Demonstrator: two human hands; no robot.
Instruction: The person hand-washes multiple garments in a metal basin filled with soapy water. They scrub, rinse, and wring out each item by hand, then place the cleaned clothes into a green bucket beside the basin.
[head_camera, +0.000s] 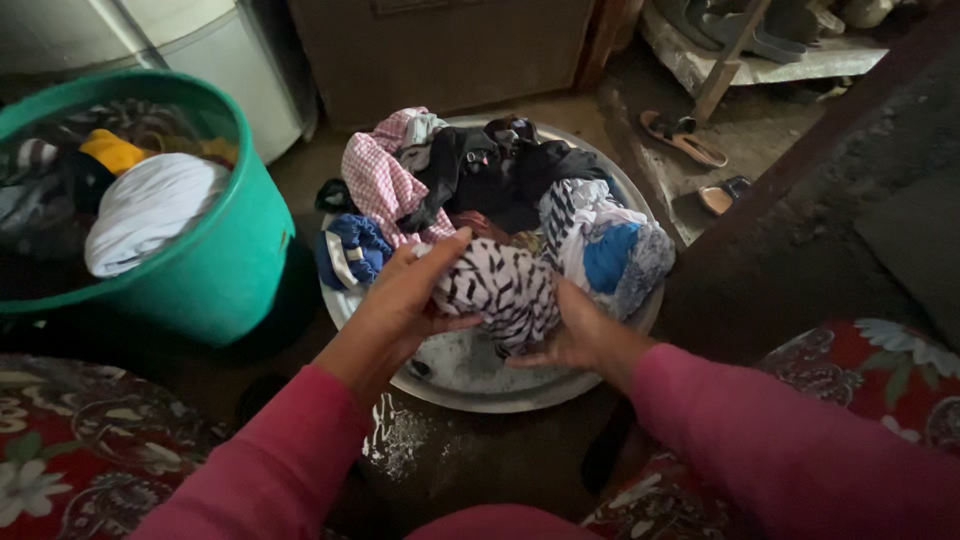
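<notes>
So the cloth (500, 290) in both hands is white with black zebra-ish stripes. Sleeves (780, 440) are pink. In the silver-grey basin (520, 390) there's a pink-and-white checked piece (380, 185), a black garment (480, 175), a dark blue one with white trim (350, 250), plus a bundle (605, 250) that's white, bright blue and grey with dark stripes. The tub (215, 270) next to it is teal green, holding a white cloth (150, 210) and something yellow (112, 150). Skirt (880, 375) is red with a white floral print.

Person is wearing long pink sleeves (790, 450) reaching the wrists, plus a red floral-patterned garment (880, 375) covering both knees.
</notes>
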